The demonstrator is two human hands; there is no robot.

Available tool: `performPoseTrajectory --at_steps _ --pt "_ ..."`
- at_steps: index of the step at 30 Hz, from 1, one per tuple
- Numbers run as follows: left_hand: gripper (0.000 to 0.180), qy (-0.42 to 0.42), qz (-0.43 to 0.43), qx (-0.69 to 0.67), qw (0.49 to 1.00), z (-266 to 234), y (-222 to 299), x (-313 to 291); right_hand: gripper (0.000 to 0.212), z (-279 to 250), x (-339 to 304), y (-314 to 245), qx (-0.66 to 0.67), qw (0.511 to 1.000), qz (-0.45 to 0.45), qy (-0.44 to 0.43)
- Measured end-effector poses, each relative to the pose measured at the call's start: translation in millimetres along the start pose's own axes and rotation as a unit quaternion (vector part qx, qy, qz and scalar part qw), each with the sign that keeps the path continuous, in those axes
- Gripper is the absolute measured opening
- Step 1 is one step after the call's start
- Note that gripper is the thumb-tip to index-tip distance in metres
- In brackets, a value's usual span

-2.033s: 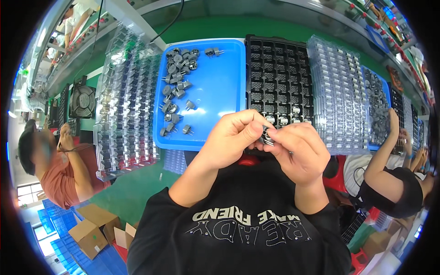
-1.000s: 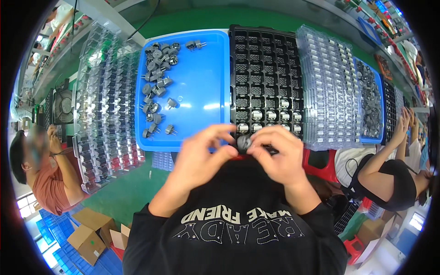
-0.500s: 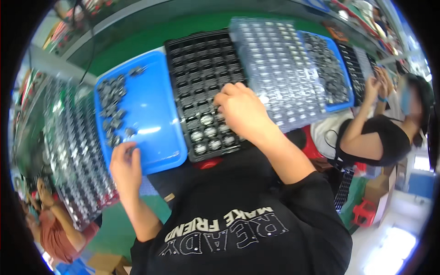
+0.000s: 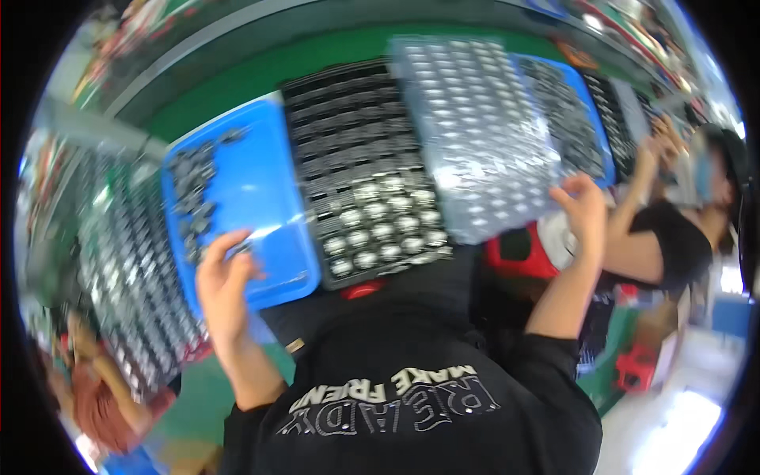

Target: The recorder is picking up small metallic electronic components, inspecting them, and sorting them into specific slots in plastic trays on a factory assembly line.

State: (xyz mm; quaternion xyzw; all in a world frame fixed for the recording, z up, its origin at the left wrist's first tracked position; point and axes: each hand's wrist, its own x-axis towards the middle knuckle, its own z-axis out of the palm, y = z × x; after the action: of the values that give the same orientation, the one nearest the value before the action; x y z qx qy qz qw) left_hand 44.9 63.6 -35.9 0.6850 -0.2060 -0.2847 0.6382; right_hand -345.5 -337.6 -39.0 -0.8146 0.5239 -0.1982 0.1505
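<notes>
- The left clear plastic trays [image 4: 127, 261] looked thin and springy, likely best lifted by opposite rims.
- Grey parts [image 4: 194, 174] lay bunched along the left side of the blue tray [image 4: 257, 190]. They seemed small, light and stiff; a pinch around the body's sides would suit, though blur hid finer details.
- The left hand [image 4: 220, 289] hung over that tray's near edge, its grip apart at thumb and forefinger, near the grey parts; contact could not be told.
- Shiny-topped parts [image 4: 384, 231] sat in the near rows of the black tray [image 4: 340, 131]. Their smooth tops would probably slip, so the sides seemed safer.
- The right clear tray stack [image 4: 475, 119] looked slick and light, perhaps brittle at its edges.
- The right hand [image 4: 584, 215] was at that stack's right edge; whether its grip pinched anything could not be told.
</notes>
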Motion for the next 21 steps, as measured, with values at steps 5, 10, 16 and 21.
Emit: performPoseTrajectory --at_steps 5,10,16,21 --pt "0.051 -0.112 -0.037 -0.183 0.976 9.8 23.9 -1.4 0.015 7.9 3.7 32.0 0.037 0.996 -0.075 -0.016" --pt "0.048 -0.124 -0.062 -0.17 0.976 15.0 42.4 3.3 0.004 18.9 -0.5 35.3 0.022 0.99 -0.139 0.026" --pt "0.047 -0.141 -0.027 -0.211 0.967 17.3 39.4 5.6 0.008 0.7 -19.5 4.9 0.06 0.992 -0.111 -0.01" --pt "0.035 -0.145 -0.02 -0.243 0.959 14.5 32.9 7.3 0.015 -6.6 -11.2 -8.7 0.036 0.992 -0.118 -0.023"
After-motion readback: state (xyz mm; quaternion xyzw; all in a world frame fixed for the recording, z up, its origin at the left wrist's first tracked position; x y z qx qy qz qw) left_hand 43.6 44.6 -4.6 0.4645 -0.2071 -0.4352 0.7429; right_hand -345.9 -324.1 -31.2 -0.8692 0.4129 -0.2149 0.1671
